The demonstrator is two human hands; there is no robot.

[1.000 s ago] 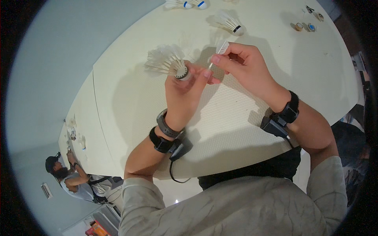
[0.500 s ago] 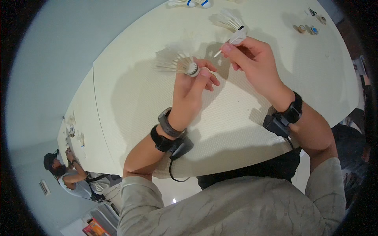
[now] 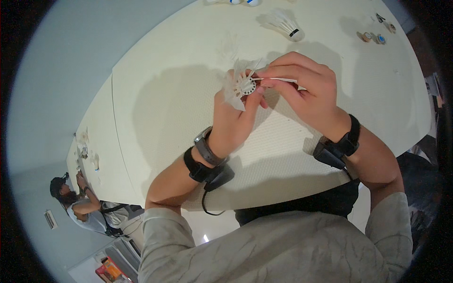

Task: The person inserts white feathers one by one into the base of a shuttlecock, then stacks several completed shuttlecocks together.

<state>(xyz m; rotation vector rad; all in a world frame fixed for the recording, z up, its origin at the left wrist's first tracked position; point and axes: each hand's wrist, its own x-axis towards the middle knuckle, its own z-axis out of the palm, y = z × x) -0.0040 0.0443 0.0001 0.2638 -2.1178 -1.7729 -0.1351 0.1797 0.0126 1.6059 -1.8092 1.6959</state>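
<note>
My left hand (image 3: 234,118) grips a partly feathered shuttlecock (image 3: 246,87) by its round white base, over the middle of the table. A ring of dark holes shows on the base's face, and white feathers stick out toward the left. In my right hand (image 3: 315,89), thumb and fingers pinch a single white feather (image 3: 285,80). Its quill end is at the right edge of the base; whether it sits in a hole I cannot tell. Beyond my right hand, a feathered shuttlecock (image 3: 283,24) with a black band lies on the table.
The white textured table (image 3: 170,118) curves round me. Small loose bases (image 3: 380,39) lie at the far right, and blue-banded shuttlecocks (image 3: 252,2) at the far edge. At the left, another person (image 3: 87,210) works at an adjoining table section holding small items.
My right hand has brought the feather left and down to the shuttlecock. My left hand has shifted slightly right and turned the base so its holes show.
</note>
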